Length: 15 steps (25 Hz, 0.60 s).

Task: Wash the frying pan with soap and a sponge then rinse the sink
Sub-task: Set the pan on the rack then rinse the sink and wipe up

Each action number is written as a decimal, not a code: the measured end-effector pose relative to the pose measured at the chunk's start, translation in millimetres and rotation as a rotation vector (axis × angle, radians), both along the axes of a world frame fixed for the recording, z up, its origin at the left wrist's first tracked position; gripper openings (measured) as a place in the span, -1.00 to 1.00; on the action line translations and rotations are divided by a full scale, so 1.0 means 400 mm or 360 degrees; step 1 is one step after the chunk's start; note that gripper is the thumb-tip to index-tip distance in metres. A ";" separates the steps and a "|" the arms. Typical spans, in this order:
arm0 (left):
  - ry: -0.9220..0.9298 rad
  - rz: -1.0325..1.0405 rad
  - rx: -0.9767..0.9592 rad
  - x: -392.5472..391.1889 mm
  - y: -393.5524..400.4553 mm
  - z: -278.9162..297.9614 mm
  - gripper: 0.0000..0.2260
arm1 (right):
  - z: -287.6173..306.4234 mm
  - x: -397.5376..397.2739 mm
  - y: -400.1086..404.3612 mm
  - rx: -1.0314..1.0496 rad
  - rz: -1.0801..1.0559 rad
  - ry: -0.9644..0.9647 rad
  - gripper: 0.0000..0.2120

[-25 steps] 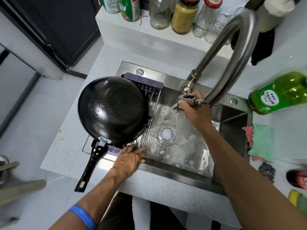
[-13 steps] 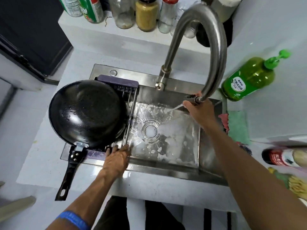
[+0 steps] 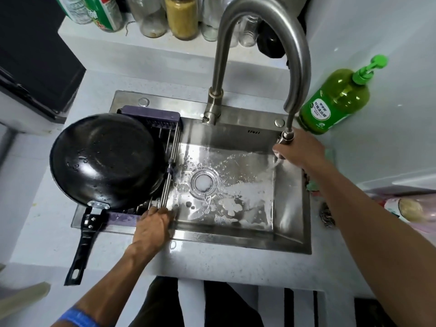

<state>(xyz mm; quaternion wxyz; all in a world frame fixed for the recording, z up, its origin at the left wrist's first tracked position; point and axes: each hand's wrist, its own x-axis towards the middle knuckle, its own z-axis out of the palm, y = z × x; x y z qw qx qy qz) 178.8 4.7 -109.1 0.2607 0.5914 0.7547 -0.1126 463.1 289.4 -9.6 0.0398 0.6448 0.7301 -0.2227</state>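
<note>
Pan [image 3: 106, 159] sits wet on rack [image 3: 169, 161] over sink [image 3: 292, 208] left side; left hand [image 3: 153, 226] grips rack's near end; right hand [image 3: 298, 149] grips spray head [image 3: 286, 137], water striking foamy basin

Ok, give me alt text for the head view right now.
Right hand grips the faucet spray head, aiming water into the foamy steel sink. Left hand holds the drying rack, where the frying pan rests.

head view, steeply down, close over sink [image 3: 292, 241]
</note>
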 end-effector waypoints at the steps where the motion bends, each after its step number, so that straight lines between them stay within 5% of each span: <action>1: 0.0006 -0.0020 0.0003 0.004 -0.001 0.006 -0.62 | -0.001 0.003 -0.003 -0.0031 0.0005 -0.0045 -0.64; 9: -0.0137 0.0152 -0.0011 0.002 -0.007 0.017 -0.70 | 0.001 0.014 -0.038 -0.0061 0.0080 -0.0126 -0.72; 15: -0.0195 0.0136 -0.0012 -0.023 -0.009 0.010 -0.66 | -0.011 -0.045 0.004 0.0036 0.0006 0.0220 -0.64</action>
